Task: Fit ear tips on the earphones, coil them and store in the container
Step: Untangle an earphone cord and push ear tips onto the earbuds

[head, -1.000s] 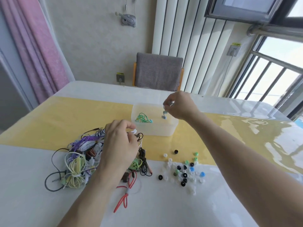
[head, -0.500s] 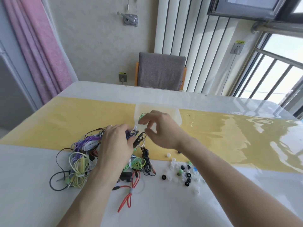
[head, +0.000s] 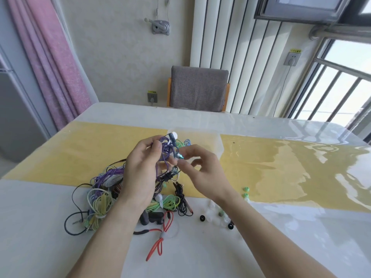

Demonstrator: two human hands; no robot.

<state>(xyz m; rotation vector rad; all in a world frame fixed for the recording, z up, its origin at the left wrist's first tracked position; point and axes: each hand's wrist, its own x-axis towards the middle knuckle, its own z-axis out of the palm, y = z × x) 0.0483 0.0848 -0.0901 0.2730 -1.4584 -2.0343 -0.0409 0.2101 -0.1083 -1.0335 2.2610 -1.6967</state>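
Note:
My left hand [head: 140,173] grips a bundle of purple earphones [head: 166,149] lifted above the table, a white bud sticking out on top. My right hand [head: 200,169] is beside it, its fingertips pinching a teal earbud [head: 180,156] of that bundle. Behind both hands stands the clear plastic container [head: 212,141], with coiled green and blue earphones [head: 183,143] inside. A tangled heap of earphones [head: 104,193] in purple, yellow, green, black and red lies at the left. Loose ear tips [head: 224,219], black, clear and green, are scattered under my right forearm.
The table has a white top [head: 50,237] crossed by a yellow runner [head: 281,167] under a glossy cover. A red cable [head: 160,239] lies near the front. A grey chair [head: 198,87] stands at the far side, a window at the right.
My right hand came back from over the container to the bundle. My left hand lifted the purple earphones up off the heap, and my right fingers took hold of an earbud.

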